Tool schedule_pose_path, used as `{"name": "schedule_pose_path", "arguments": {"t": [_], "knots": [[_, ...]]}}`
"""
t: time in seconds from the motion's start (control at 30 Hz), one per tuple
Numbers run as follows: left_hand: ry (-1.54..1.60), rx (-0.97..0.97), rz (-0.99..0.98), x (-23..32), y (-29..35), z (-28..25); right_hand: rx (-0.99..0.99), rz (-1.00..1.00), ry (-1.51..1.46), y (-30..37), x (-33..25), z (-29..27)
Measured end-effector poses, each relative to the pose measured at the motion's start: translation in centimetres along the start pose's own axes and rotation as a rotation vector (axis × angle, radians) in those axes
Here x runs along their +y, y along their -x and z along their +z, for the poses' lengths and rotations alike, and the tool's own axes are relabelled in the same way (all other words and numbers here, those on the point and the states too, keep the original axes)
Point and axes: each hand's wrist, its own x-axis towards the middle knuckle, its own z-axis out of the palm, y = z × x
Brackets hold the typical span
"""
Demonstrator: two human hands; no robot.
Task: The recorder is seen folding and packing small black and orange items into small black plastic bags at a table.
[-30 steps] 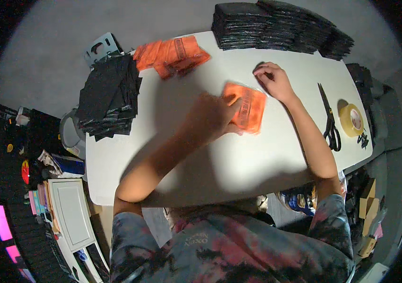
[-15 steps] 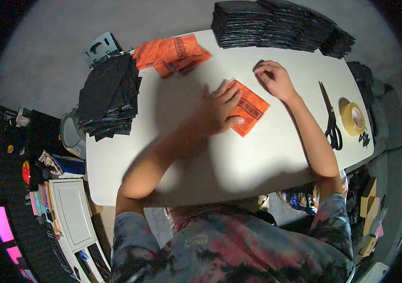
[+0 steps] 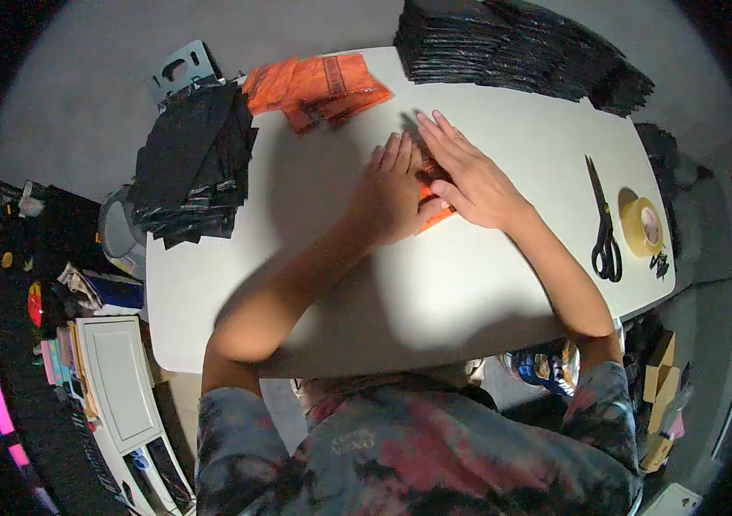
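Note:
An orange printed plastic packet (image 3: 436,220) lies on the white table (image 3: 520,284), mostly hidden beneath my two hands. Flat over its left side rests my left hand (image 3: 390,189), fingers stretched out. My right hand (image 3: 479,182) lies across its right side, also with straight fingers, and the two hands nearly meet at the top of the packet. Only a strip of orange shows between the thumbs and along the lower edge. Neither hand grips anything that I can see.
Orange packets (image 3: 318,90) lie at the far left, beside a stack of black bags (image 3: 189,168). A larger row of black bags (image 3: 512,52) lines the far edge. At right are black scissors (image 3: 605,228), a roll of yellowish tape (image 3: 641,228) and small black pieces (image 3: 659,264).
My right hand has moved left and flattened onto the orange packet. My left hand has shifted slightly left, still lying on it. The view has tilted a little.

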Motion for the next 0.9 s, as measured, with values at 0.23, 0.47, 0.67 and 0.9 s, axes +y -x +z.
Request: {"name": "schedule_pose_path", "arguments": {"t": [0.23,0.47,0.67,0.9], "knots": [[0.080,-0.114,0.046,-1.9,-0.4,-1.7,-0.078,0.027,-0.001,0.1,0.2,1.5],[0.000,-0.012,0.013,-2.5,0.2,-0.5,-0.197,0.127,0.004,0.3,0.5,2.4],[0.111,-0.144,0.058,-4.1,-0.3,-1.4,-0.222,0.157,-0.026,0.2,0.8,2.4],[0.039,-0.405,-0.036,-3.4,-0.5,-4.2,-0.224,0.159,0.119,-0.1,-0.5,2.2]]}}
